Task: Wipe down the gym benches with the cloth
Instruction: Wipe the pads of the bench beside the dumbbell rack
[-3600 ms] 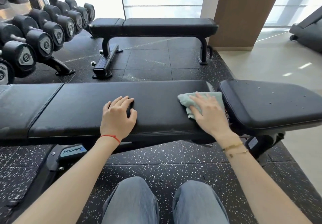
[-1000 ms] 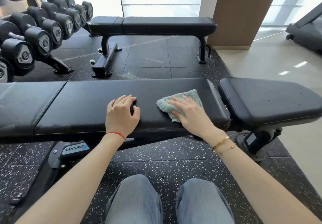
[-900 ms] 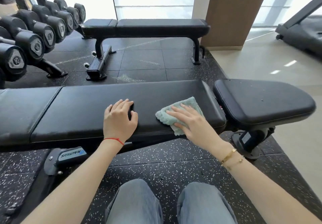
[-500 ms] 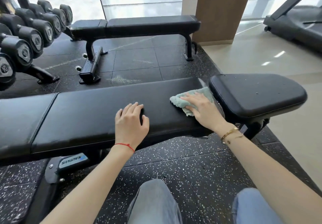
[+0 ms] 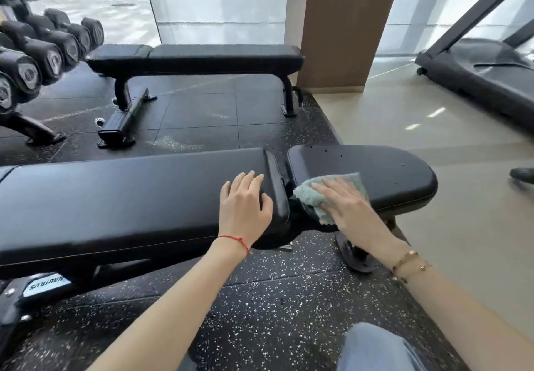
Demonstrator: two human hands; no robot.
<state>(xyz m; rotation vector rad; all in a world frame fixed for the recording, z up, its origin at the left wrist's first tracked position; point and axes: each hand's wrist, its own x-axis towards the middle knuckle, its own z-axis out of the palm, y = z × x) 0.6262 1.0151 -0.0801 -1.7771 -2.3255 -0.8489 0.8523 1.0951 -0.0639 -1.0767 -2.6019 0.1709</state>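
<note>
A black padded bench stretches across in front of me, with a long back pad (image 5: 130, 197) and a shorter seat pad (image 5: 384, 168) to its right. My right hand (image 5: 349, 209) lies flat on a pale green cloth (image 5: 310, 197), pressing it on the seat pad's left end by the gap between the pads. My left hand (image 5: 244, 206) rests palm down, fingers apart, on the right end of the back pad, holding nothing. A second black flat bench (image 5: 202, 57) stands farther back.
A rack of black dumbbells (image 5: 37, 53) fills the far left. A brown pillar (image 5: 344, 24) rises behind the far bench. A treadmill (image 5: 485, 70) sits at the right on the pale tile floor (image 5: 419, 128). Speckled rubber flooring (image 5: 274, 298) lies under the bench, and my knee (image 5: 378, 350) shows at the bottom.
My right hand has slid the cloth rightward off the back pad, across the gap, onto the seat pad. My left hand moved right along the back pad to its end.
</note>
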